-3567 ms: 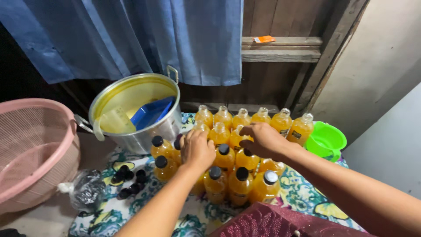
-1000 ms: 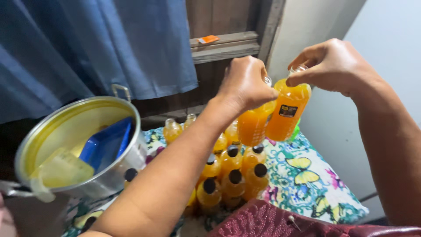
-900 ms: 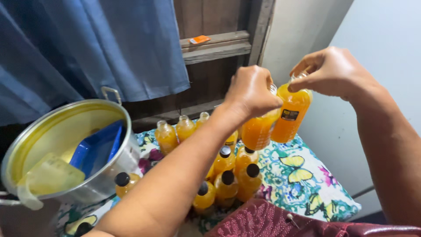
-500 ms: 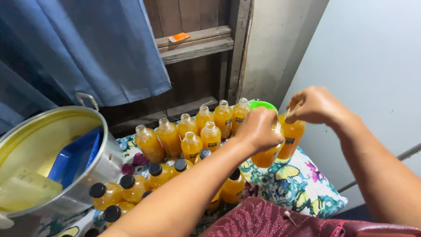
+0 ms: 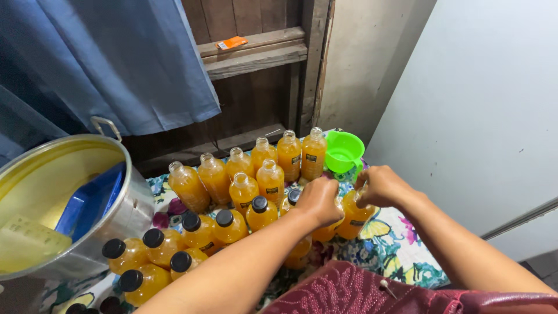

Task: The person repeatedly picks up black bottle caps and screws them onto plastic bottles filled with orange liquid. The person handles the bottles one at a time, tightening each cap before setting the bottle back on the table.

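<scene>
Head view shows both hands low over the floral-clothed surface [image 5: 401,256]. Left hand [image 5: 319,199] closes over the top of one orange bottle [image 5: 323,231]; right hand [image 5: 381,185] grips the neck of a second orange bottle [image 5: 353,214] just beside it. Both bottles stand roughly upright, long axes vertical, necks up, at the right end of the bottle cluster, near a green funnel [image 5: 343,151].
</scene>
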